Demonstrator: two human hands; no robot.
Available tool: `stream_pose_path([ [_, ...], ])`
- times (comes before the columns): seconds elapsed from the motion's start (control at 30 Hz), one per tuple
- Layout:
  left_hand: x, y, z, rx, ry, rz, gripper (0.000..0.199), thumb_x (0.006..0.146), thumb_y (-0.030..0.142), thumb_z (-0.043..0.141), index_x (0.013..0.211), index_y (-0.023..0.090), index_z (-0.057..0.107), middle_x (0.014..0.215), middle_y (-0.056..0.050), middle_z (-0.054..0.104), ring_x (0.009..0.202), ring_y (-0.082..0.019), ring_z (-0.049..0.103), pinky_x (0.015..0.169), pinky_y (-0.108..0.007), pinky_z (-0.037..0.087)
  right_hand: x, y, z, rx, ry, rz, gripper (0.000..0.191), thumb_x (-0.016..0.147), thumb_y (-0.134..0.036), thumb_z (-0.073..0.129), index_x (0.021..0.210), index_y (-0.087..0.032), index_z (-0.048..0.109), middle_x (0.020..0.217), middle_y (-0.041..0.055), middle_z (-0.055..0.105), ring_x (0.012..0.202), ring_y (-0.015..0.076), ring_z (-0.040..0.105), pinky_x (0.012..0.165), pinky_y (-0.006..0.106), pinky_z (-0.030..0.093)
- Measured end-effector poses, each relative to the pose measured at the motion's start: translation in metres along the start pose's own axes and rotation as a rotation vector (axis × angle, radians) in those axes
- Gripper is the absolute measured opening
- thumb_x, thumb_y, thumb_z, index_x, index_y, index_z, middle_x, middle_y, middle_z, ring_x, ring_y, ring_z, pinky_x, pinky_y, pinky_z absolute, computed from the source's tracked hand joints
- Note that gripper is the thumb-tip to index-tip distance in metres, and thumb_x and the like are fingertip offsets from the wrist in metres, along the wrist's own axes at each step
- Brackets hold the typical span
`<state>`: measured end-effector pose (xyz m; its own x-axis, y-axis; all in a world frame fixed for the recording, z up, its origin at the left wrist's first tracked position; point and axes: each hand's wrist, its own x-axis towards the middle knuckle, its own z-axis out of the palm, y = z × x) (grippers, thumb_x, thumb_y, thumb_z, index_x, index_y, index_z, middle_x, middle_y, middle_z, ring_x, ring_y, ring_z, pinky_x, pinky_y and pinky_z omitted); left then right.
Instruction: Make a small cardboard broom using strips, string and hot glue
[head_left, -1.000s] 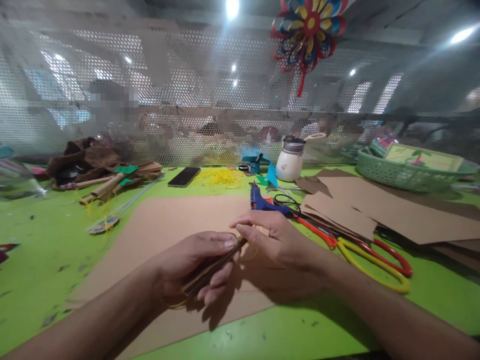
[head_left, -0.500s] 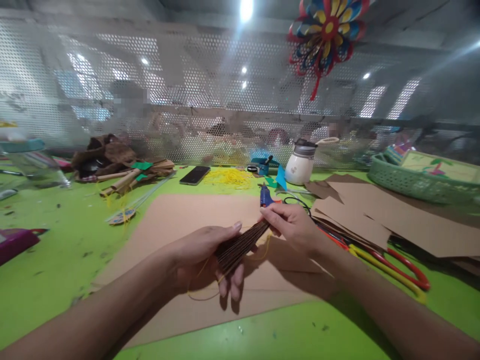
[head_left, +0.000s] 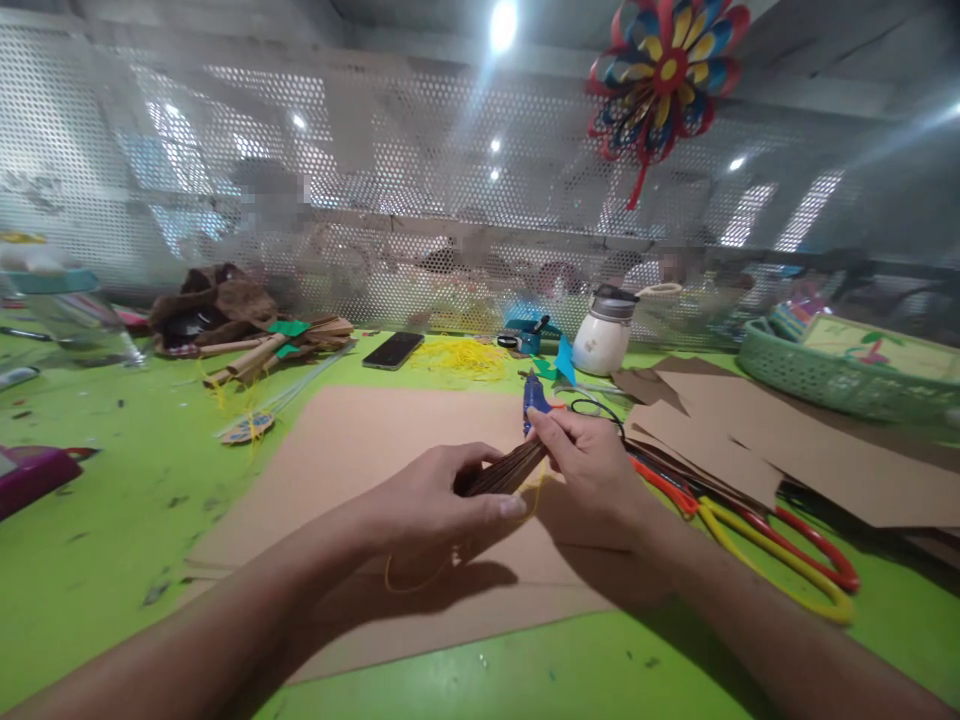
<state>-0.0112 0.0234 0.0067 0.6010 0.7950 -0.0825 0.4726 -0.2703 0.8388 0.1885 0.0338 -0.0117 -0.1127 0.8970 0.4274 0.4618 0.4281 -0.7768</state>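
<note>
Between my hands is a narrow bundle of pleated dark brown paper [head_left: 508, 472], slanting up to the right. My left hand [head_left: 442, 500] is closed round its lower left end, thumb along the near side, hiding much of that end. The upper right end is pinched by the thumb and fingers of my right hand [head_left: 589, 455]. A thin yellow string [head_left: 409, 589] loops below my left hand and shows again near the right fingers. Beneath lie large light brown paper sheets [head_left: 352, 425]. Just beyond my right hand is a blue glue gun [head_left: 533, 390].
Scissors with yellow and red handles [head_left: 814, 575] and brown card pieces [head_left: 817, 430] lie at right, before a green basket [head_left: 840, 370]. Farther back are a white jar [head_left: 602, 335], yellow shreds [head_left: 461, 358] and a phone [head_left: 393, 350]. A purple object [head_left: 37, 480] sits left.
My left hand has turned over, from palm up under the pleated paper to wrapped round it with the thumb nearer me. My right hand keeps its pinch. The view has shifted slightly.
</note>
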Motion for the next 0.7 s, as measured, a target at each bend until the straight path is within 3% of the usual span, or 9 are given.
stream_pose_path([
  [0.1,0.002,-0.003,0.004,0.213,0.113,0.007,0.034,0.083,0.047,0.057,0.098,0.017,0.063,0.078,-0.001,0.062,0.07,-0.018,0.054,0.062,-0.028,0.039,-0.002,-0.004,0.005,0.058,0.021,-0.021,0.042,0.093,-0.047,0.047,0.064,-0.017,0.056,0.055,-0.0051,0.038,0.055,0.0113,0.037,0.054,0.027,0.03],
  [0.2,0.003,-0.005,0.0,0.342,0.156,0.003,0.028,0.088,0.037,0.044,0.091,0.017,0.063,0.069,-0.001,0.061,0.062,-0.015,0.051,0.058,-0.026,0.036,0.0,-0.003,0.002,0.147,-0.095,-0.02,0.045,0.093,-0.052,0.044,0.072,-0.016,0.061,0.055,-0.0062,0.035,0.052,0.0103,0.034,0.05,0.026,0.028],
  [0.27,0.002,-0.003,-0.008,0.371,0.143,-0.001,0.031,0.09,0.037,0.041,0.09,0.017,0.064,0.062,0.001,0.059,0.058,-0.015,0.051,0.056,-0.026,0.036,0.005,-0.001,-0.007,0.176,-0.222,0.015,0.043,0.091,-0.054,0.048,0.097,-0.014,0.064,0.055,-0.0076,0.034,0.05,0.0102,0.032,0.048,0.025,0.026],
  [0.37,-0.001,0.003,-0.019,0.368,0.132,-0.025,0.034,0.092,0.041,0.039,0.09,0.017,0.063,0.055,0.003,0.054,0.051,-0.014,0.049,0.054,-0.025,0.036,0.014,0.002,-0.03,0.082,-0.348,0.079,0.057,0.083,-0.045,0.064,0.129,-0.013,0.053,0.055,-0.0097,0.032,0.049,0.01,0.03,0.046,0.024,0.022],
  [0.53,-0.003,0.006,-0.035,0.37,0.134,-0.021,0.033,0.091,0.042,0.041,0.093,0.018,0.063,0.061,0.003,0.057,0.048,-0.01,0.046,0.051,-0.023,0.036,0.022,-0.001,-0.072,-0.044,-0.542,0.055,0.033,0.08,-0.037,0.068,0.106,-0.018,0.073,0.058,-0.0053,0.04,0.052,0.0091,0.03,0.048,0.025,0.021],
  [0.6,-0.004,0.004,-0.044,0.356,0.142,-0.021,0.034,0.091,0.044,0.042,0.098,0.018,0.063,0.06,0.003,0.056,0.048,-0.01,0.046,0.05,-0.022,0.036,0.023,0.0,-0.084,0.002,-0.495,0.084,0.032,0.079,-0.038,0.069,0.103,-0.018,0.074,0.06,-0.0037,0.046,0.052,0.0091,0.032,0.047,0.025,0.021],
  [0.7,-0.006,0.003,-0.06,0.299,0.189,-0.011,0.034,0.09,0.045,0.045,0.098,0.017,0.062,0.057,0.004,0.054,0.046,-0.009,0.043,0.048,-0.022,0.035,0.025,0.007,-0.095,0.139,-0.334,0.166,0.034,0.077,-0.041,0.072,0.1,-0.016,0.072,0.053,-0.0053,0.043,0.048,0.0083,0.032,0.045,0.025,0.02],
])
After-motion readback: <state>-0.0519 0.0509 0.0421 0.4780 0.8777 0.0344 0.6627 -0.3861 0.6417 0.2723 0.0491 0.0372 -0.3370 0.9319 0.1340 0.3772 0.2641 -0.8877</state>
